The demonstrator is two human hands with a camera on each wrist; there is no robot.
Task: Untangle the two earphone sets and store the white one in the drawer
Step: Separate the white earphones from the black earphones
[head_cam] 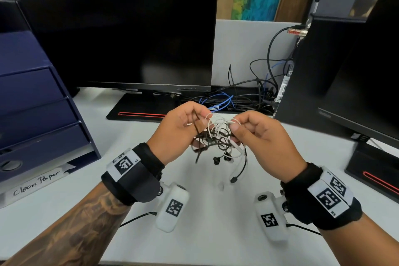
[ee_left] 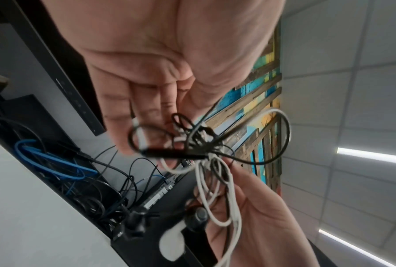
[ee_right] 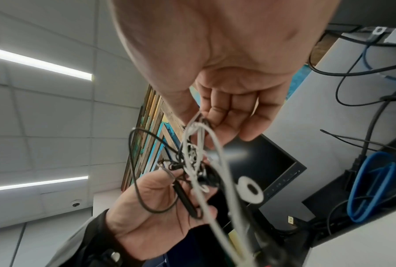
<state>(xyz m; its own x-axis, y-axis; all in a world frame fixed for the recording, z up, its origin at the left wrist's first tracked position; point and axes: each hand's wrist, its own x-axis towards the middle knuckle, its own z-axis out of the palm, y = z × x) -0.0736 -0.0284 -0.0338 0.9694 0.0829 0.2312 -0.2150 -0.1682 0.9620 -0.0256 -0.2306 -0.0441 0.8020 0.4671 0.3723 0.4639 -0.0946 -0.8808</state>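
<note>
A knot of white earphones (head_cam: pixel 218 124) and black earphones (head_cam: pixel 220 142) hangs between both hands above the desk. My left hand (head_cam: pixel 200 117) pinches a black cable strand between thumb and fingers. My right hand (head_cam: pixel 235 126) pinches white loops at the top of the knot. Black earbuds (head_cam: pixel 217 160) and a black plug (head_cam: pixel 233 179) dangle below. In the left wrist view the black cable (ee_left: pixel 181 153) crosses my left fingers (ee_left: pixel 146 112), with white loops (ee_left: pixel 215 189) beneath. In the right wrist view the white cable (ee_right: pixel 217 153) runs down from my right fingers (ee_right: pixel 226 115). The blue drawer unit (head_cam: pixel 32 114) stands at the left, its drawers closed.
A dark monitor (head_cam: pixel 121 28) stands behind the hands and a second one (head_cam: pixel 356 71) at the right. Black and blue cables (head_cam: pixel 237 97) lie piled at the back. A "Clean Paper" label (head_cam: pixel 36 181) lies under the drawer unit. The white desk (head_cam: pixel 205 233) spreads below.
</note>
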